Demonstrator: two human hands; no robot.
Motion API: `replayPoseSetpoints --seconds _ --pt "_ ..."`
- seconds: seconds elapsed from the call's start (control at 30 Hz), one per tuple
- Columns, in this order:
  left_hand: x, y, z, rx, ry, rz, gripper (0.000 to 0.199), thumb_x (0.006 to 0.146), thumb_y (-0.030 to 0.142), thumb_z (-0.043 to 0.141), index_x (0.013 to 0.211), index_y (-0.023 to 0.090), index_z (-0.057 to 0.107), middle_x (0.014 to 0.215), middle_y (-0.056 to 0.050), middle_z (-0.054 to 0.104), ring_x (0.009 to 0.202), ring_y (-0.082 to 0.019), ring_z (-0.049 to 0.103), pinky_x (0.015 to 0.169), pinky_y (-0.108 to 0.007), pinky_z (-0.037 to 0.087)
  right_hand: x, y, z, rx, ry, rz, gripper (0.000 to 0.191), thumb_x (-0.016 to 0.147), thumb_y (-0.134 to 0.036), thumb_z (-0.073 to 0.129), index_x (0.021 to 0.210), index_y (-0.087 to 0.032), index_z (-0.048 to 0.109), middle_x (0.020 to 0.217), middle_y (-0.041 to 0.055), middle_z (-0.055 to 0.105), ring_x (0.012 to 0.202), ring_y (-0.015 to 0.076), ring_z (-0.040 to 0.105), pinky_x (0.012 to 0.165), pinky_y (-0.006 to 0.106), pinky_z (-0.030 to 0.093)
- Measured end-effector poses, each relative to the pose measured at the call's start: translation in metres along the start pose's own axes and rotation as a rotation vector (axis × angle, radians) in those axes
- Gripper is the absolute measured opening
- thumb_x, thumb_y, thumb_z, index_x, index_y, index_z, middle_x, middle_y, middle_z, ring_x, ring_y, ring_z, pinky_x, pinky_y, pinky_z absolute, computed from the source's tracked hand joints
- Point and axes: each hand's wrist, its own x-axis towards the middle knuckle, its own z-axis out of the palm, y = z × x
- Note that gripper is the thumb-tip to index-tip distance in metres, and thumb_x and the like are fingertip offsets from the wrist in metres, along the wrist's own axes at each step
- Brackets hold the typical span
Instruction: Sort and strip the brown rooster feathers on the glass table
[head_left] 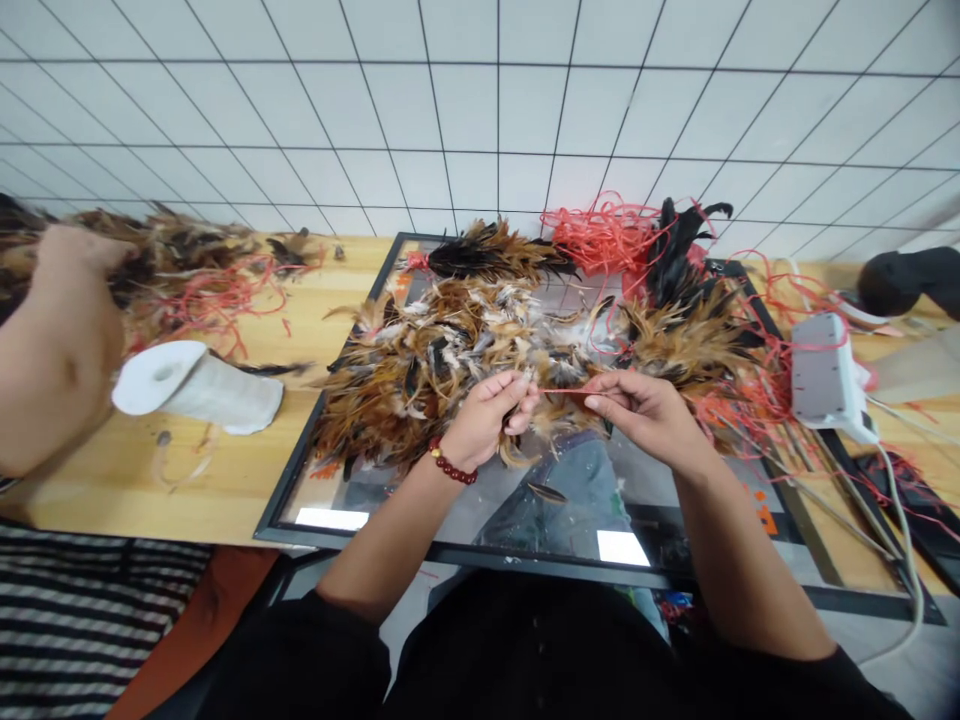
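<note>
A thin red string (562, 391) stretches between my two hands above the glass-topped frame. My left hand (495, 415), with a dark red bead bracelet on the wrist, is closed in a pinch at the string's left end; whitish bits show at its fingertips. The string's right end is pinched between thumb and fingers of my right hand (641, 410). Brown and white feathers (427, 360) are heaped behind and left of my hands. A single loose feather (547, 493) lies on the glass (442, 525) in front.
Red string (607, 235) is tangled at the back beside black feathers (675, 250). A white spool (217, 385) lies on the wooden table (315, 310) at left, near another person's arm (60, 360). At right are a white power strip (821, 370) and cables.
</note>
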Motion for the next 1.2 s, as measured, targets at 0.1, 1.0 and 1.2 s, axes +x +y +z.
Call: replayPoseSetpoints --seconds 0.1,1.0,1.2 --pt "0.0 -0.004 -0.003 -0.014 0.039 0.014 0.048 0.067 0.049 0.087 0.079 0.012 0.059 0.061 0.005 0.051 0.043 -0.001 0.039 0.043 -0.015 0.023 0.001 0.004 0.002 0.018 0.009 0.023 0.035 0.085 -0.049 0.072 0.097 -0.017 0.074 0.064 -0.0027 0.053 0.054 0.009 0.042 0.051 0.024 0.038" --pt "-0.006 -0.017 0.001 0.277 0.019 -0.014 0.047 0.074 0.059 0.073 0.073 0.014 0.058 0.057 0.006 0.049 0.044 -0.003 0.035 0.045 -0.021 0.022 0.009 -0.011 0.051 0.333 -0.105 0.11 0.038 0.076 -0.047 0.08 0.102 -0.019 0.078 0.06 -0.0045 0.054 0.054 0.0086 0.045 0.053 0.024 0.039" --pt "-0.009 -0.018 0.0 0.251 -0.078 -0.073 0.049 0.079 0.06 0.071 0.073 0.013 0.061 0.058 0.004 0.049 0.046 -0.003 0.034 0.048 -0.022 0.02 0.012 -0.005 0.057 0.553 -0.012 0.24 0.037 0.064 -0.052 0.088 0.075 -0.019 0.075 0.059 0.0017 0.07 0.054 0.0168 0.065 0.056 0.031 0.054"
